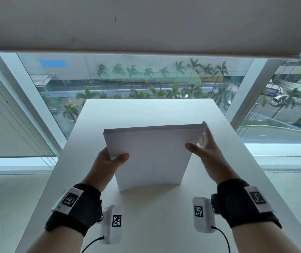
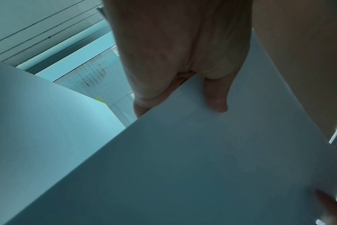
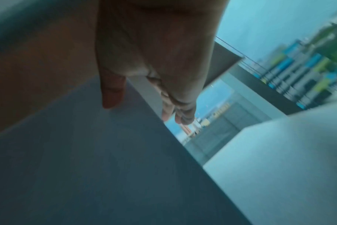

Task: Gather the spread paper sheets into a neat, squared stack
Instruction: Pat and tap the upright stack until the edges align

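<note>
A stack of white paper sheets [image 1: 149,154] stands upright on its lower edge on the white table [image 1: 146,110], its face toward me and slightly bowed. My left hand [image 1: 112,158] grips the stack's left edge, thumb on the front face and fingers hidden behind. In the left wrist view the left hand [image 2: 183,60] shows its thumb lying on the paper stack [image 2: 202,167]. My right hand [image 1: 204,147] lies along the right edge with straight fingers reaching up to the top corner. In the blurred right wrist view the right hand [image 3: 154,53] has its thumb on the paper stack [image 3: 77,167].
The table is narrow and runs away from me to a large window [image 1: 146,79] with a street far below. A roller blind [image 1: 146,24] hangs above. Bare tabletop [image 3: 289,167] lies around the stack, and floor [image 1: 9,198] shows on both sides.
</note>
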The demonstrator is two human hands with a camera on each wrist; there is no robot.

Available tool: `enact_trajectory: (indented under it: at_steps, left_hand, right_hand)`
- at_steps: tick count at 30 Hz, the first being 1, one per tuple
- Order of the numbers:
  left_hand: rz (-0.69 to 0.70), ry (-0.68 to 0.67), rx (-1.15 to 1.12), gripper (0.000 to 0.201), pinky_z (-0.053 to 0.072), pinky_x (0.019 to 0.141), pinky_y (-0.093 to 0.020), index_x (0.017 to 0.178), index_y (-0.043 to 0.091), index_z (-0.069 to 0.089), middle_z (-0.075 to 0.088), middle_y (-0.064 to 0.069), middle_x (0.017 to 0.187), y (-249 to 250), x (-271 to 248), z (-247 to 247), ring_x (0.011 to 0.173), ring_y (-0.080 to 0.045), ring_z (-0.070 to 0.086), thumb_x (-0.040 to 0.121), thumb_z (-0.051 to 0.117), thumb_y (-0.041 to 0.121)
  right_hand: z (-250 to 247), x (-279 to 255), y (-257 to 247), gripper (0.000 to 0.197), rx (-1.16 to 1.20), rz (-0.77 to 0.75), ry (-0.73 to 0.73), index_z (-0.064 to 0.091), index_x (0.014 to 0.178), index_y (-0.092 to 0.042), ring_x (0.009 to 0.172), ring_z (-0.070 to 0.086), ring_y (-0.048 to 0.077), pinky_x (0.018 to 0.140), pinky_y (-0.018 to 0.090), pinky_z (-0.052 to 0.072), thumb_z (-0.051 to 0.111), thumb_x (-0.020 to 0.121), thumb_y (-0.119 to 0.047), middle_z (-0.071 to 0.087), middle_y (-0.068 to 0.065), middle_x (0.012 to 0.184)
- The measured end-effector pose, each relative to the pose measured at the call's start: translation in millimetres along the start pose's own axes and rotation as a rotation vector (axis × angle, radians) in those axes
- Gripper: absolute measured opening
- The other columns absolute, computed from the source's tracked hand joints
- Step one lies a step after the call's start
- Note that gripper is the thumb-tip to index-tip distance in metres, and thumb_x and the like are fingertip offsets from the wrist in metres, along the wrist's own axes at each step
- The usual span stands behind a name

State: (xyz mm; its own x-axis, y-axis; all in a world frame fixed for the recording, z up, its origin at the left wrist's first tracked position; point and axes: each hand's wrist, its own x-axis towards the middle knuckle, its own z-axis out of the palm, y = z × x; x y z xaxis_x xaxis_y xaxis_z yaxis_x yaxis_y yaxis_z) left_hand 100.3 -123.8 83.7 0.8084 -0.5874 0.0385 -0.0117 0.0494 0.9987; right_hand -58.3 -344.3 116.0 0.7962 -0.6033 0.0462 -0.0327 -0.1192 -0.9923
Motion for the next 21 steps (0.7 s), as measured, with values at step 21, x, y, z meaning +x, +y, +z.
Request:
enact_trajectory:
  at_steps: [21]
  left_hand:
    - [-0.022, 0.011, -0.011, 0.026, 0.050, 0.072, -0.018, 0.090, 0.018, 0.066, 0.075, 0.014, 0.075, 5, -1, 0, 0.073, 0.000, 0.067, 0.065, 0.064, 0.016]
  right_hand:
    - [20, -3, 23, 0.041, 0.097, 0.043, -0.033, 0.060, 0.106, -0.023, 0.102, 0.061, 0.025, 0.092, 0.041, 0.047, 0.060, 0.068, -0.007, 0.067, 0.012, 0.110]
